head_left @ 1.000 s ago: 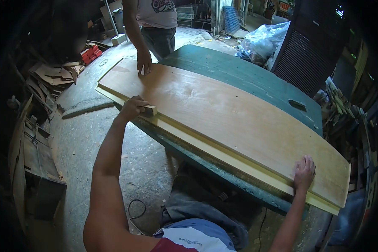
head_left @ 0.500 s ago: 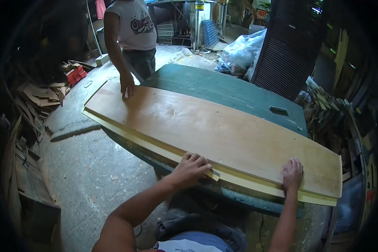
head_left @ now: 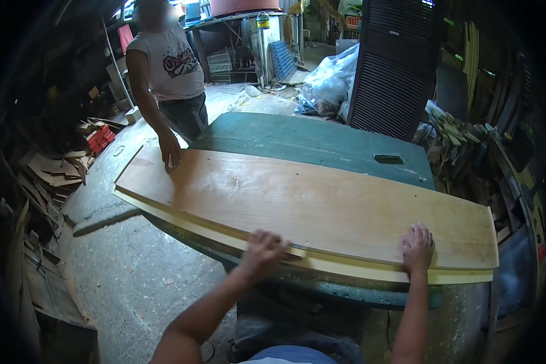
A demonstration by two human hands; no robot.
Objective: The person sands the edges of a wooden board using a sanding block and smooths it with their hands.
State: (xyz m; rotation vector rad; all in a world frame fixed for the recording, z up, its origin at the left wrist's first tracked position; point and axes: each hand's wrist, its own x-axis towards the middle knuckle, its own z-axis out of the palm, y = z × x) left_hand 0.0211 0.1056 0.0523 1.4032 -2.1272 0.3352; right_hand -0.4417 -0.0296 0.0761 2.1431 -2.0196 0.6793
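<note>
To your far left, red pieces (head_left: pixel 101 139) lie beside a pile of scrap boards (head_left: pixel 53 167). Ahead of you, clear plastic bags (head_left: pixel 329 84) sit just left of a dark louvered panel (head_left: pixel 389 76). Wood strips (head_left: pixel 452 129) are heaped at your right.

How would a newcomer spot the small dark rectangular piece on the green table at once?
Find the green table, then the strip of it between the long wooden panel and the dark louvered door. Near that strip's right end lies a small rectangular piece. It is dark and short where the panel is pale and long, and it touches neither the panel nor a hand.
</note>
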